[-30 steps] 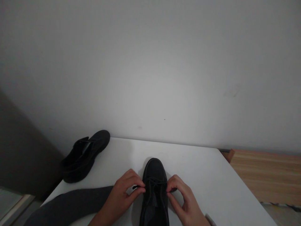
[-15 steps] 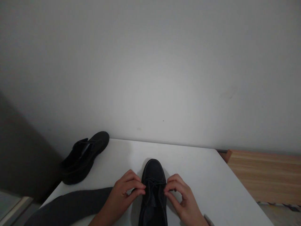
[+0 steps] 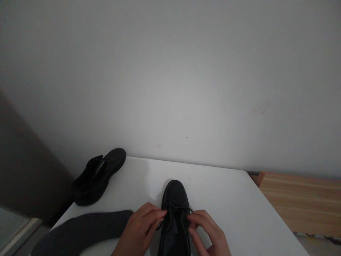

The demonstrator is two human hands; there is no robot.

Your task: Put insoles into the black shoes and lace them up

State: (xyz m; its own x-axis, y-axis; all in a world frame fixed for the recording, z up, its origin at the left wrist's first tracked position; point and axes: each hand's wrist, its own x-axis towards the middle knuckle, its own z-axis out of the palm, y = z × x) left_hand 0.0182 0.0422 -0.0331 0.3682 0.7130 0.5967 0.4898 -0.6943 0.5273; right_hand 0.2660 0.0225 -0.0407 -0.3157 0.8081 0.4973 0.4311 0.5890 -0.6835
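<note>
A black lace-up shoe (image 3: 175,192) lies on the white table with its toe pointing away from me. Thin black shoelaces (image 3: 174,205) cross over its opening. At the shoe's left edge, my left hand (image 3: 142,225) is closed in a pinch on a shoelace by the eyelets. Across from it, my right hand (image 3: 209,229) has thumb and fingers curled at the right edge, with a strand of lace running to the fingertips. Exactly how much lace sits in each pinch is hard to see in the dim light.
A second black shoe (image 3: 99,177) rests at the table's back left, near the wall (image 3: 186,89). A dark grey curved cloth-like piece (image 3: 85,229) lies left of my left hand. Beyond the right edge of the white table (image 3: 229,188) is a wooden board (image 3: 298,199).
My right hand has drawn slightly down and right, and a lace strand now shows at its fingertips. My left hand has shifted slightly, still pinching at the shoe's left edge.
</note>
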